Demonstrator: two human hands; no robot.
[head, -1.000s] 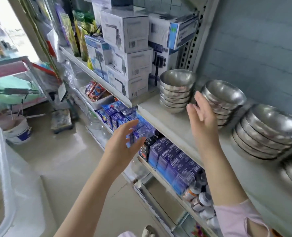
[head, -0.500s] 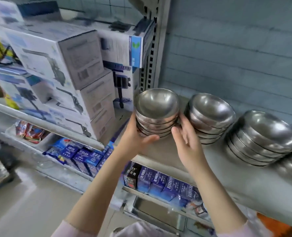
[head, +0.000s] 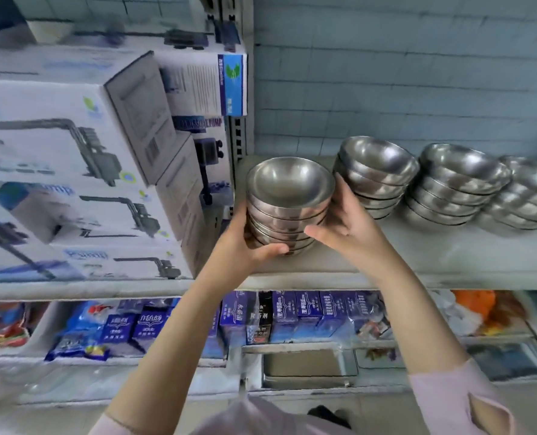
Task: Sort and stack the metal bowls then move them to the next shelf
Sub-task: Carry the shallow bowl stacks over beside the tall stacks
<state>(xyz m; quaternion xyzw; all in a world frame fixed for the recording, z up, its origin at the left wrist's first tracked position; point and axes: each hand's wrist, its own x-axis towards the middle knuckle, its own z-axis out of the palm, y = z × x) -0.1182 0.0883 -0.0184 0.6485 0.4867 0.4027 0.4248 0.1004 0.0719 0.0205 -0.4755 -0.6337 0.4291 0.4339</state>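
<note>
A stack of several metal bowls (head: 289,189) stands at the left end of the grey shelf (head: 417,255), held between both hands. My left hand (head: 245,243) grips its lower left side with the thumb curled under the front. My right hand (head: 342,221) holds its right side, thumb across the front and fingers behind. Three more bowl stacks lean along the shelf to the right: one (head: 377,174) just behind my right hand, another (head: 455,186) beyond it, and a third (head: 530,196) at the frame's edge.
White pump boxes (head: 72,171) are piled on the neighbouring shelf to the left, past a perforated upright post (head: 240,133). Blue cartons (head: 308,312) and packets (head: 78,334) fill the shelf below. A tiled wall (head: 402,73) backs the bowl shelf.
A second ago both hands were reaching, open, towards the shelf. They then closed round the leftmost bowl stack and still hold it; the view has swung to face the shelf.
</note>
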